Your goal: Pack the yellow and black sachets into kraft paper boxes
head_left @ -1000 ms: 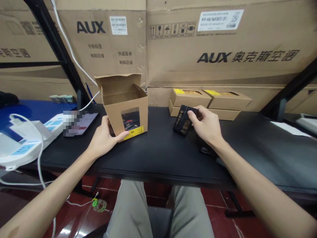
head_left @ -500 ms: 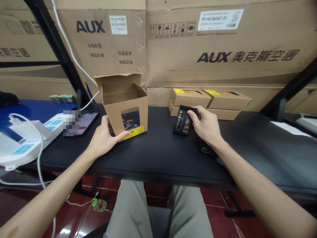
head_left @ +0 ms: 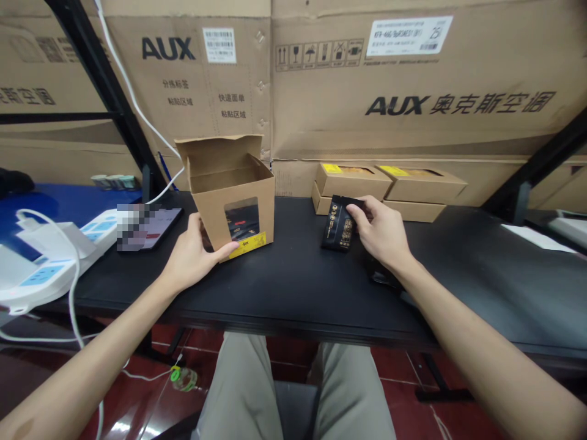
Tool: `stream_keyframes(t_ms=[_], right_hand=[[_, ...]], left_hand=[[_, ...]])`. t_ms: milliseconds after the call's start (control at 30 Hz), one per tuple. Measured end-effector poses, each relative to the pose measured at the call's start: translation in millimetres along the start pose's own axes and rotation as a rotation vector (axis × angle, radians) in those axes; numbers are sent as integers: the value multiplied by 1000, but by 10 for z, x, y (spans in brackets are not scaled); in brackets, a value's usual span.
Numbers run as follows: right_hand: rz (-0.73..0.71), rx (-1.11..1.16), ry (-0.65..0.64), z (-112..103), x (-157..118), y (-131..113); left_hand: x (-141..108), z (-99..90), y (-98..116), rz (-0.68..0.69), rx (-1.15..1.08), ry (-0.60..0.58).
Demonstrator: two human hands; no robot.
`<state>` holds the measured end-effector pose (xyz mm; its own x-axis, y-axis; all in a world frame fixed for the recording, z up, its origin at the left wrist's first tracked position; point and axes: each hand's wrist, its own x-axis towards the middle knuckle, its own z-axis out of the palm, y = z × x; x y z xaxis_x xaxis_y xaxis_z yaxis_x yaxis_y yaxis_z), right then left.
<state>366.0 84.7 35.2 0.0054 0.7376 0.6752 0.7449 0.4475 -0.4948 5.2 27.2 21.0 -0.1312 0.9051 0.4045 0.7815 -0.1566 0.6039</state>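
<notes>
A brown cardboard box (head_left: 210,201) with a raised lid stands on the black table (head_left: 284,287); dark packets with red and gold print show through its front window. My left hand (head_left: 195,253) grips its lower left corner, the thumb over the yellow label (head_left: 247,245). To the right, my right hand (head_left: 380,229) pinches a black packet (head_left: 337,226) with gold print by its upper right edge. Beneath that wrist lies another black item (head_left: 383,278), mostly hidden by the hand and forearm.
Smaller brown boxes (head_left: 353,181) are stacked behind my right hand. On the left are a phone (head_left: 158,228), a white power strip (head_left: 55,269) and white cables. Large AUX cartons (head_left: 321,122) stand along the back. A white paper (head_left: 536,238) lies at the right.
The black packet in my right hand has tilted very slightly. Both hands and the open box stay in nearly the same place.
</notes>
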Motion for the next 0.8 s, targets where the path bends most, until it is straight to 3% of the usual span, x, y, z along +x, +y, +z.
stream_keyframes(t_ms=[600,800], right_hand=[[7,-27,-9,3,-3,-6],[25,17,54,-15,-39,-82]], left_hand=[[-6,-13,41,-28,2,-10],[-13,-12,45,-11,-6,-6]])
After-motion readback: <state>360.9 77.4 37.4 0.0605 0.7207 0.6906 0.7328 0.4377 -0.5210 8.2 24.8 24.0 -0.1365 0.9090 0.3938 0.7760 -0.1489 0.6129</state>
